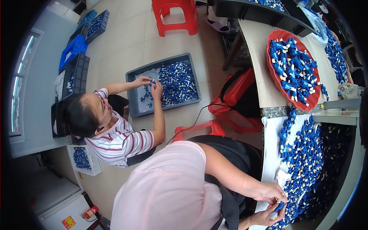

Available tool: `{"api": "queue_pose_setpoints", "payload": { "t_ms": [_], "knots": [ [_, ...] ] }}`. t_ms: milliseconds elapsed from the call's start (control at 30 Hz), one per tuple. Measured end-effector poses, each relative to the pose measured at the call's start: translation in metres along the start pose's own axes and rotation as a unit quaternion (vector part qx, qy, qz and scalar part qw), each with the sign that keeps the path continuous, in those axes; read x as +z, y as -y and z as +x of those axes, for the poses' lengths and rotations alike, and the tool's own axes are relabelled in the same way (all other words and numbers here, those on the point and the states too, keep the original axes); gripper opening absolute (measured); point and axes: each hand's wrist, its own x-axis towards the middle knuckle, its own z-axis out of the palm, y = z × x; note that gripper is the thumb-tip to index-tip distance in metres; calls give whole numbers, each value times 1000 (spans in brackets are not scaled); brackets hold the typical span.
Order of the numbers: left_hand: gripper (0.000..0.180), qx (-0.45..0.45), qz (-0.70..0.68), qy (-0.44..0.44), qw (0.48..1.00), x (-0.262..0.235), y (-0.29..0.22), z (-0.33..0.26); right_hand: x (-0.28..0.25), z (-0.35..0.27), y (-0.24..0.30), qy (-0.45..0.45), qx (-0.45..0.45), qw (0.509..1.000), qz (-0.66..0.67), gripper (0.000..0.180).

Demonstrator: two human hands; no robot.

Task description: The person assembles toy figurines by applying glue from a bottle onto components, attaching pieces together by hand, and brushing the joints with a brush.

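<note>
Head view. The wearer, in a pink top, faces right, forearms reaching toward the near corner of the white table (273, 132).

Left hand (273, 191): fingers curled nearly shut, tips pinching a small pale piece (277, 199) at the table's near edge. Right hand (268, 215): closed round a small blue part (278, 207), thumb on top. The two hands almost touch, right just below left.

Both sit at the edge of a dense heap of blue and cream parts (306, 161) that covers the table from near edge to far side. A strip of bare white cloth shows only along the left edge. Farther along the table, a red round tray (274, 73) holds more blue parts.

Open room: tan floor to the left. A co-worker in a striped shirt (122, 142) sits there, both hands over a grey floor tray (134, 103) of blue parts. Red stool (174, 13) at the top; red bin (239, 99) just beside the table's left edge.
</note>
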Motion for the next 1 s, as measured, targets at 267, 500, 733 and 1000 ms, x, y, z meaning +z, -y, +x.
{"api": "queue_pose_setpoints", "payload": {
  "t_ms": [267,500,733,1000],
  "knots": [
    [21,-1,-14,-9,1000,-4,1,4,2,2,-1,14,3,1000,-20,23],
    [23,-20,-1,-15,1000,-3,-3,1,5,3,5,10,23,1000,2,23],
    [21,-1,0,-5,1000,0,-4,-3,4,1,5,1,8,1000,-6,22],
    [18,-2,-2,-21,1000,-2,-2,0,3,-3,-2,-2,-26,1000,-1,21]
  ]
}}
